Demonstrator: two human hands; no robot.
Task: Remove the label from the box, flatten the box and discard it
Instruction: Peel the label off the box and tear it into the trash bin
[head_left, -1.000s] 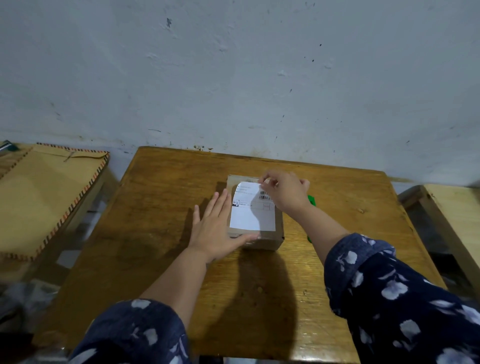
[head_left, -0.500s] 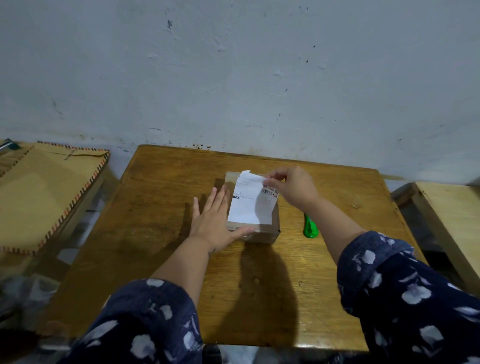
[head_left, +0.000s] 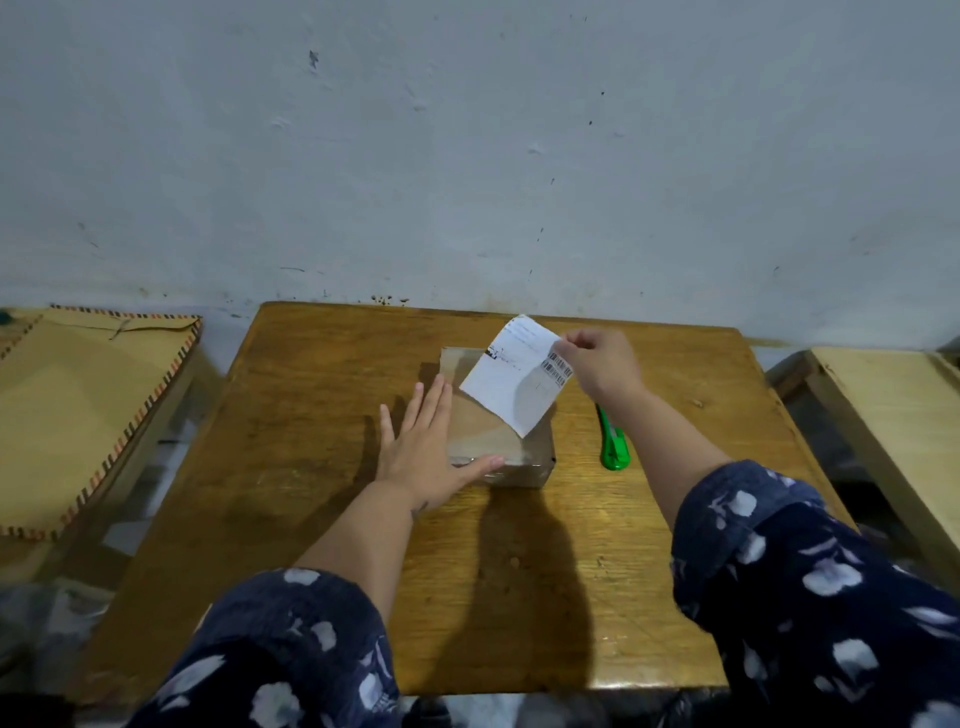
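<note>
- While the left hand (head_left: 423, 457) lies flat and open, palm down, against the left side of the small brown cardboard box (head_left: 496, 447), its thumb runs along the box's near top edge.
- Box sits closed near the middle of the worn wooden counter (head_left: 322, 405).
- Right hand (head_left: 605, 364) pinches the white rectangular paper label (head_left: 517, 379) by its right edge, fingers closed on it.
- Label lifted and tilted above the box top; only its lowest corner is near the box, can't tell if that corner is stuck.
- Print on label: barcode strip along the right edge, a black mark at the left edge, faint text lines at the top, too small to read.
- Green plastic utility knife (head_left: 613, 447) lies on the counter just right of the box, partly under the right forearm.
- Tan envelope with striped border (head_left: 78, 405) on a separate surface to the left.
</note>
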